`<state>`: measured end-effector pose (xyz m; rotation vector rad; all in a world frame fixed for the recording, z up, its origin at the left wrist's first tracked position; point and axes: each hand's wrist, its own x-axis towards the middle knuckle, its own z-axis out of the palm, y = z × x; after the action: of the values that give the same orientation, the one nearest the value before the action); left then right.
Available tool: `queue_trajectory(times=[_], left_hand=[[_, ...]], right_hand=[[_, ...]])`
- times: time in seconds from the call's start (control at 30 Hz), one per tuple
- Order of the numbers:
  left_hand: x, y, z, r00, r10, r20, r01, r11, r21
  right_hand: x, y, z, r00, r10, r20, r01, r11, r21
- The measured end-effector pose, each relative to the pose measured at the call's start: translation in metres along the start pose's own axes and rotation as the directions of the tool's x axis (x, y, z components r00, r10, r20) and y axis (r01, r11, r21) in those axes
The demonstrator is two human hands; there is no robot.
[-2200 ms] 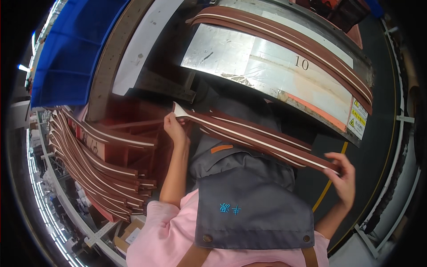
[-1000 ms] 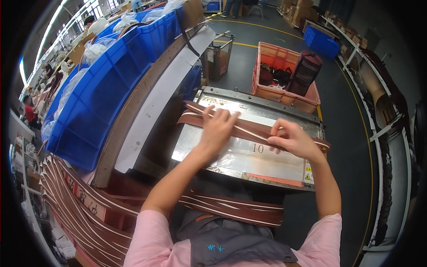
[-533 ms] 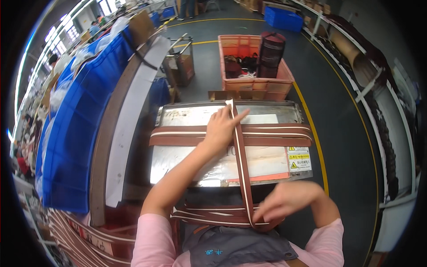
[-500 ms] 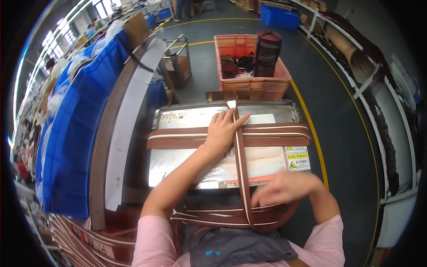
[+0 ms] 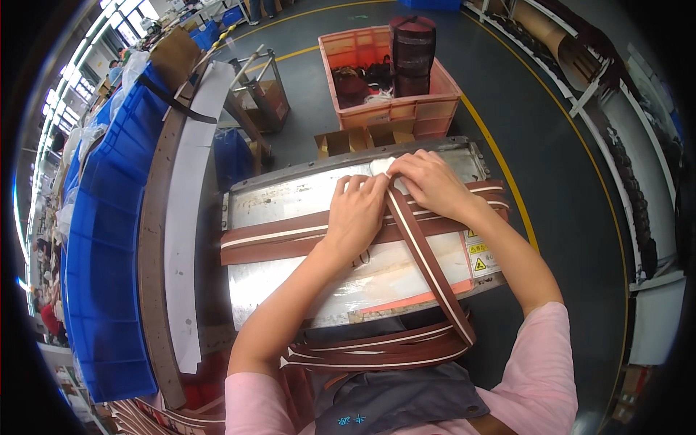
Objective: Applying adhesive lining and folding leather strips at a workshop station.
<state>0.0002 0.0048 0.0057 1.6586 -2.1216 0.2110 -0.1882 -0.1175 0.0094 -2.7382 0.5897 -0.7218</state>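
Observation:
A long brown strip with a white line along its middle (image 5: 428,261) runs from the far side of the metal-topped bench (image 5: 283,196) down toward my lap. At its far end, beside a small white piece (image 5: 380,166), my left hand (image 5: 355,212) pinches the strip's edge. My right hand (image 5: 433,187) closes on the same end from the right, fingertips nearly touching the left ones. What lies under the fingertips is partly hidden. More brown strips (image 5: 279,241) lie in a band across the bench beneath my wrists. Another looped bundle (image 5: 384,349) rests against my dark apron.
Beyond the bench stands a pink plastic crate (image 5: 391,116) with dark goods and a dark red roll. Blue bins (image 5: 109,254) line the left, beside a long board with white sheeting (image 5: 185,239). A shelf of dark rolled material (image 5: 623,174) stands right. Small cardboard boxes (image 5: 362,138) sit behind the bench.
My right hand has moved from near my lap up to the strip's far end, joining the left. The strip now slants to the right. The view has shifted and tilted slightly.

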Motion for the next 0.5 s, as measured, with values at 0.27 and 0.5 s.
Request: queue_trajectory(times=[0.27, 0.5], left_hand=[[0.011, 0.018, 0.015, 0.989, -0.072, -0.13, 0.08, 0.995, 0.056], [0.013, 0.02, 0.021, 0.979, -0.147, -0.141, 0.153, 0.988, 0.036]], right_hand=[[-0.011, -0.018, 0.005, 0.99, 0.095, -0.102, -0.109, 0.983, -0.146], [-0.015, -0.012, 0.018, 0.98, 0.047, -0.193, -0.083, 0.979, -0.184]])
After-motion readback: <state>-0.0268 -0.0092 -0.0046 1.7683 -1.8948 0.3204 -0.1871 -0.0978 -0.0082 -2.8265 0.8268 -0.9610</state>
